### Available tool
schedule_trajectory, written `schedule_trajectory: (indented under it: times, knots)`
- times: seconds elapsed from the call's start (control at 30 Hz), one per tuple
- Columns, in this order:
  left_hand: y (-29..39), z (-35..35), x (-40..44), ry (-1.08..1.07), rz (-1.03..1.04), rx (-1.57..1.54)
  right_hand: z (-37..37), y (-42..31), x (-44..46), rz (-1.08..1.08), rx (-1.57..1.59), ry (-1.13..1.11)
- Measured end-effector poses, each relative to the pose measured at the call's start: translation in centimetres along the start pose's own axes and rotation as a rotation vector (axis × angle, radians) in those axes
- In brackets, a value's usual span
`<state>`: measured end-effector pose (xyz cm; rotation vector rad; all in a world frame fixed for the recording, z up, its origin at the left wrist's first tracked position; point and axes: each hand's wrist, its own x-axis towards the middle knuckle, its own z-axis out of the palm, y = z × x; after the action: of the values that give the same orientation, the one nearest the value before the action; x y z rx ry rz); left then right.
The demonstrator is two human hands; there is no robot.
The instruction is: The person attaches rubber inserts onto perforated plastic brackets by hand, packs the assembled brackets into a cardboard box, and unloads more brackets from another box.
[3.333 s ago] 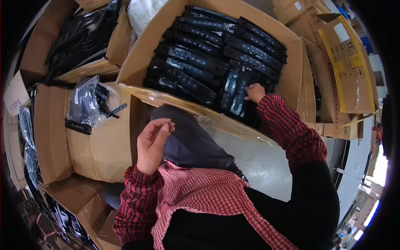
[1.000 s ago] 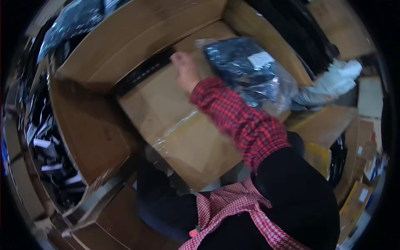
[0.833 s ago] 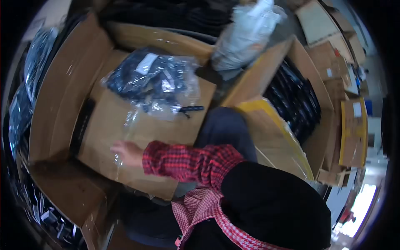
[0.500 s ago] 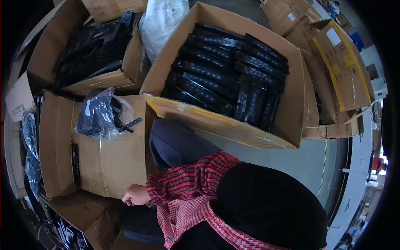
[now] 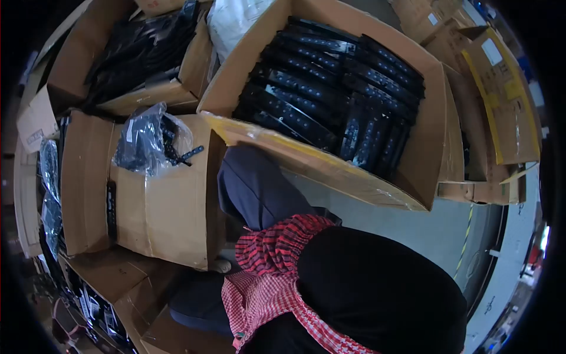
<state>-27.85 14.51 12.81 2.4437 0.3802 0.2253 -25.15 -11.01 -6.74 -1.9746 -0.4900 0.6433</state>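
Note:
Neither my left hand nor my right hand shows. My right arm bends across my body, its red checked sleeve [image 5: 274,243] over my lap, and the hand beyond the cuff is hidden. In front of my knee stands a large carton [image 5: 318,150] packed with rows of black perforated strips [image 5: 300,88]. To the left, a clear plastic bag [image 5: 147,141] of dark parts lies on a cardboard surface [image 5: 171,206], with one small perforated piece [image 5: 193,154] sticking out. A single black strip [image 5: 111,209] lies along the left edge of that surface.
Another carton [image 5: 147,97] with black parts is at the upper left, beside a white sack [image 5: 236,26]. More cartons [image 5: 501,100] with yellow tape stand on the right. A box [image 5: 94,307] of black and white pieces is at the lower left. Grey floor [image 5: 383,224] shows beyond my knee.
My right hand has gone from the packed carton across to the left-hand cardboard surface, then back toward my lap and out of sight. My left hand, seen earliest, has also left view. The camera view has swung.

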Motion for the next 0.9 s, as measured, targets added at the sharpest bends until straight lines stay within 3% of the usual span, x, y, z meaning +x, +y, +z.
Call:
schedule_trajectory:
  times: [0.2, 0.37, 0.47, 0.57, 0.67, 0.8, 0.83, 0.9]
  knots:
    - [-4.6, -3.9, 1.9, 0.119, -0.219, 0.032, 2.0, 2.7, 6.9, 0.058, 0.112, -0.359]
    - [-9.1, -7.3, 1.7, 0.164, -0.482, -0.055, 2.2, 7.2, 8.0, 0.282, 0.160, -0.816]
    - [-9.9, -8.3, 1.2, 0.139, -0.629, -0.075, -0.2, 8.5, 7.4, 0.398, 0.165, -0.972]
    - [-7.9, -7.4, 3.0, 0.234, -0.613, -0.171, -3.0, 8.9, 6.5, 0.465, 0.154, -1.075]
    - [-5.5, -7.5, 3.8, 0.130, -0.652, -0.067, -4.8, 9.4, 6.0, 0.500, 0.119, -1.156]
    - [-7.4, -6.9, 2.4, 0.153, -0.471, -0.125, -5.4, 9.7, 7.0, 0.509, 0.023, -1.207]
    - [-9.3, -6.5, 1.7, 0.135, -0.438, -0.283, -5.2, 9.5, 7.0, 0.526, 0.017, -1.209]
    - [-7.1, -7.1, 2.5, -0.020, -0.478, -0.254, -5.2, 8.4, 6.9, 0.554, -0.003, -1.126]
